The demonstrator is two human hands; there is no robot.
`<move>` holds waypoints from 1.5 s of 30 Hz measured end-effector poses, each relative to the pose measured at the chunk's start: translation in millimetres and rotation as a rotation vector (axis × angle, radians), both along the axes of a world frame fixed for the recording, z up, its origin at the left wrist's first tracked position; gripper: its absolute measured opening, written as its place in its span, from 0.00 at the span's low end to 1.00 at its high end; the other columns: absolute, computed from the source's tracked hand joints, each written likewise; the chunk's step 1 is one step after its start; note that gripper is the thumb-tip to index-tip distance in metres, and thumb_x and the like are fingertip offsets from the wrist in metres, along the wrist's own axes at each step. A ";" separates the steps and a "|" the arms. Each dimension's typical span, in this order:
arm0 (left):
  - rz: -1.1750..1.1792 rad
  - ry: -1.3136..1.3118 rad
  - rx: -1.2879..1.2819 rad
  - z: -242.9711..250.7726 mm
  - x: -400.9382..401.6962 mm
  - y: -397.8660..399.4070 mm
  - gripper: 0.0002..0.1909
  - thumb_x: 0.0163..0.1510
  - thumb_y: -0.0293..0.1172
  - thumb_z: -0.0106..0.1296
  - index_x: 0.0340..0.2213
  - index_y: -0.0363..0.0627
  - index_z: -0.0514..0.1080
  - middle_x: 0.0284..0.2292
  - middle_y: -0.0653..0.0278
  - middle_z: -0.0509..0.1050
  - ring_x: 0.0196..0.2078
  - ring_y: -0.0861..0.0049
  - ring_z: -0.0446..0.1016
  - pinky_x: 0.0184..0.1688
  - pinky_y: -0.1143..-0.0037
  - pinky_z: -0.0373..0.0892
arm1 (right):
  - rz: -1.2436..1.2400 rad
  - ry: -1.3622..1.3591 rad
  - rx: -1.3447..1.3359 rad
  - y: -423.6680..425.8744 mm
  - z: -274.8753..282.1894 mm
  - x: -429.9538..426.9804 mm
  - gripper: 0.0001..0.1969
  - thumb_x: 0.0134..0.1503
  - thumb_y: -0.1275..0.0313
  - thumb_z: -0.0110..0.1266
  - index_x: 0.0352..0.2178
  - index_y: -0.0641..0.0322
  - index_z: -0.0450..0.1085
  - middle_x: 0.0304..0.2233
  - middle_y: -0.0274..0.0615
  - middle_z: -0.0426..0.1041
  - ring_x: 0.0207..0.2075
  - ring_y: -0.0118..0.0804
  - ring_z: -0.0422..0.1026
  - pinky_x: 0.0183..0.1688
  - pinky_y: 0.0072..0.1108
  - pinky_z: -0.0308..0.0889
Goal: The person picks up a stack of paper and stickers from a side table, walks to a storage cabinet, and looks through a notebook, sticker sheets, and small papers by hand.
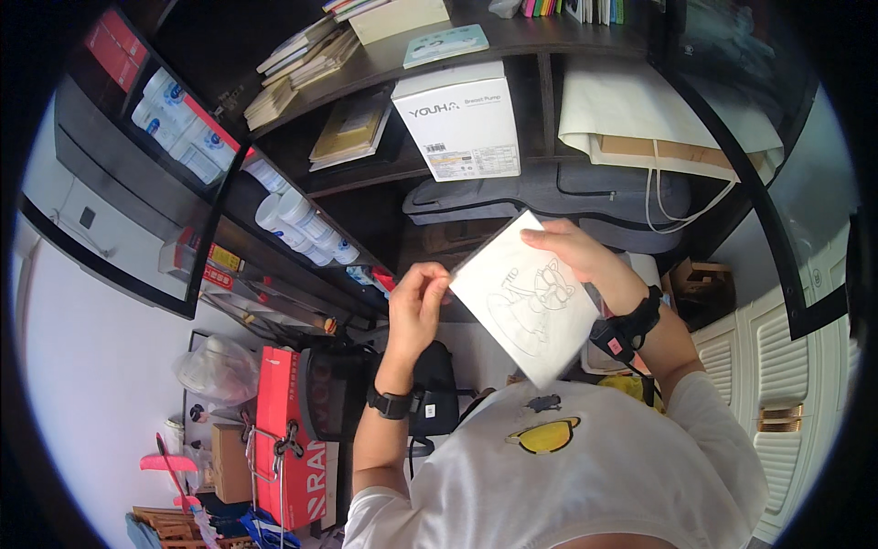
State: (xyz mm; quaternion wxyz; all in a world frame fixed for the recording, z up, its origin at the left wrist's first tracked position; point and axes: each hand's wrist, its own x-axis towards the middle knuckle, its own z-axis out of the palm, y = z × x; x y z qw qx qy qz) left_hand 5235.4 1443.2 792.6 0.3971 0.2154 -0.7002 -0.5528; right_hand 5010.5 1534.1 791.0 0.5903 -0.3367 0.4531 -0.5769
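A square white sheet or thin booklet (497,302) with a pencil-like line drawing of an animal is held tilted in front of my chest. Clear plastic seems to show along its edges. My left hand (416,305) pinches its left corner between thumb and fingers. On the upper right edge, my right hand (573,254) grips it with the thumb across the front face and the other fingers hidden behind. Each wrist wears a black strap; the right one carries a small black device (612,341).
Ahead stands a dark shelf unit (473,58) with its glass doors (741,158) swung open. It holds a white breast pump box (456,123), books (309,55), a white paper bag (638,117), a grey instrument case (494,192) and several cans (295,219). A red box (281,425) stands lower left.
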 end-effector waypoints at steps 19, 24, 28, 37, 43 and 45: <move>-0.038 -0.041 0.023 -6.1 -11.9 6.5 0.09 0.43 0.18 0.51 0.27 0.39 0.62 0.22 0.67 0.70 0.23 0.89 0.66 0.23 0.89 0.62 | 0.093 1.203 -0.382 9.4 23.5 21.1 0.11 0.44 0.68 0.52 0.29 0.63 0.70 0.20 0.43 0.70 0.26 0.36 0.69 0.33 0.25 0.61; 0.343 -0.132 -0.509 -1.8 -19.6 17.7 0.09 0.35 0.23 0.57 0.24 0.40 0.71 0.29 0.60 0.72 0.26 0.78 0.70 0.29 0.82 0.66 | 0.140 0.854 -0.350 1.7 2.2 37.8 0.10 0.45 0.72 0.50 0.31 0.66 0.68 0.20 0.41 0.70 0.20 0.25 0.66 0.24 0.17 0.60; 0.349 -0.214 -0.705 -8.1 -20.8 25.7 0.15 0.33 0.28 0.58 0.28 0.41 0.73 0.32 0.59 0.71 0.34 0.68 0.69 0.37 0.76 0.65 | -0.052 0.663 -0.342 3.5 -15.5 49.3 0.11 0.46 0.75 0.48 0.34 0.68 0.65 0.20 0.37 0.68 0.21 0.20 0.62 0.24 0.14 0.59; 0.227 -0.123 -0.461 -12.3 -20.3 27.6 0.11 0.37 0.25 0.56 0.28 0.38 0.73 0.31 0.58 0.73 0.34 0.72 0.70 0.38 0.77 0.64 | -0.071 0.812 -0.479 14.1 -2.0 55.9 0.09 0.46 0.79 0.48 0.32 0.69 0.65 0.22 0.41 0.67 0.22 0.24 0.64 0.24 0.15 0.59; 0.259 -0.081 -0.507 -13.3 -24.1 28.5 0.06 0.41 0.24 0.52 0.26 0.38 0.72 0.28 0.60 0.73 0.32 0.70 0.70 0.36 0.77 0.65 | -0.101 0.764 -0.386 15.4 -0.3 60.6 0.07 0.45 0.78 0.49 0.29 0.69 0.66 0.20 0.42 0.68 0.20 0.26 0.65 0.22 0.17 0.60; 0.277 -0.049 -0.499 -13.8 -24.1 28.6 0.05 0.41 0.24 0.52 0.24 0.39 0.72 0.26 0.61 0.73 0.31 0.70 0.70 0.35 0.77 0.65 | -0.129 0.791 -0.446 14.9 0.1 62.6 0.07 0.45 0.77 0.50 0.29 0.69 0.66 0.21 0.44 0.68 0.21 0.28 0.66 0.23 0.18 0.61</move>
